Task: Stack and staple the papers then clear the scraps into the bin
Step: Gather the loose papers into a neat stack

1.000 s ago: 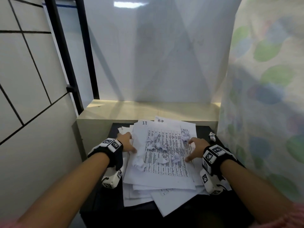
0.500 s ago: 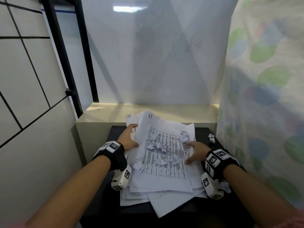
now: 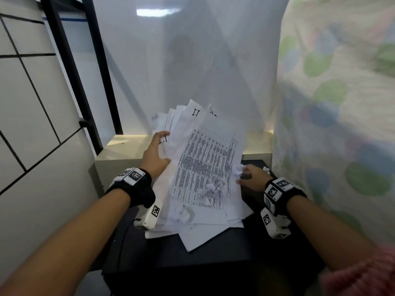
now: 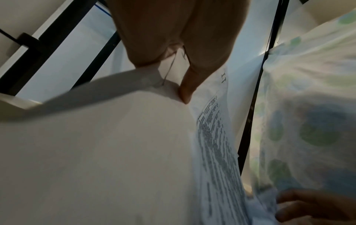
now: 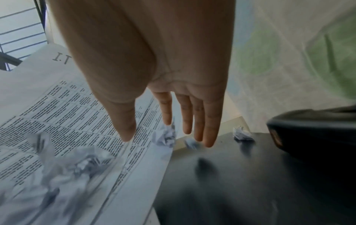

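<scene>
A loose stack of printed papers point(image 3: 205, 159) is tilted up off the black table point(image 3: 213, 255), far edge raised and near edge still on the table. My left hand point(image 3: 165, 146) pinches the stack's left edge, thumb on top point(image 4: 185, 92), fingers behind the papers point(image 4: 115, 152). My right hand point(image 3: 243, 176) is flat with straight fingers point(image 5: 210, 129) at the stack's right edge, the thumb tip touching the top sheet point(image 5: 67, 114). Crumpled scraps point(image 3: 213, 185) slide down the top sheet; one point(image 5: 166, 137) lies by my fingertips and another scrap point(image 5: 241, 134) on the table.
A beige ledge point(image 3: 128, 144) runs behind the table. A tiled wall point(image 3: 32, 124) and a black frame point(image 3: 70, 67) stand to the left. A dotted curtain point(image 3: 331, 124) hangs close on the right. A dark rounded object point(image 5: 312, 130) sits at the table's right.
My left hand has lifted the stack's far left side from flat to steeply tilted. The scraps have slid down the top sheet toward me. My right hand stayed at the right edge.
</scene>
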`<state>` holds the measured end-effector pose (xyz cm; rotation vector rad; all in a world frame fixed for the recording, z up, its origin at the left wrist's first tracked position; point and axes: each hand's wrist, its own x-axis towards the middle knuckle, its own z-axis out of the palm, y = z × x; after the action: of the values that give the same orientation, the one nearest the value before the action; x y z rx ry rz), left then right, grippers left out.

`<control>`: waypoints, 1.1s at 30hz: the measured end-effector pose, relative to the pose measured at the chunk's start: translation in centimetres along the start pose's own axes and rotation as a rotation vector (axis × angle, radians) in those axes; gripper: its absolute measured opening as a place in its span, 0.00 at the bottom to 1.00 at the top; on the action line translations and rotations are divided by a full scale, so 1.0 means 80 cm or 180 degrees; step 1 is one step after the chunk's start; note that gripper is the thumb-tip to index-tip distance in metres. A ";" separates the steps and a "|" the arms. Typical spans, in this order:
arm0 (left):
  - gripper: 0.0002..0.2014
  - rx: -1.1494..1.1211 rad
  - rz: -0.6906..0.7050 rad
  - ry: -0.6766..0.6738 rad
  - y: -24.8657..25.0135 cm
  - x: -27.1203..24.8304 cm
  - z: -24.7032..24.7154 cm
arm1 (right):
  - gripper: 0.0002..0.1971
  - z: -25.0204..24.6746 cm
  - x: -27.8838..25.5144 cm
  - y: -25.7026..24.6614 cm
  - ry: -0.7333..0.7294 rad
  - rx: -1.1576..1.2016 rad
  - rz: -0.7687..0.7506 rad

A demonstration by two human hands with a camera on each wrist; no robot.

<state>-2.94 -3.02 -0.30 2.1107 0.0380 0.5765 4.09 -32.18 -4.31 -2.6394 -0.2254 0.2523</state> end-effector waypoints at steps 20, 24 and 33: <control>0.36 -0.0324 0.1212 0.0192 0.063 0.053 -0.026 | 0.20 -0.069 0.047 -0.048 0.0312 0.3673 -0.0298; 0.46 -0.0342 0.1327 0.0134 0.076 0.051 -0.014 | 0.34 -0.080 0.035 -0.067 0.0489 0.3881 -0.0752; 0.54 -0.0607 0.0956 0.0595 0.088 0.066 -0.012 | 0.17 -0.103 0.018 -0.102 0.0615 0.3916 -0.1214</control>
<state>0.01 -5.05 7.80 1.8833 -0.2238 0.9186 6.33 -28.44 6.47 -1.3554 -0.3529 -0.0184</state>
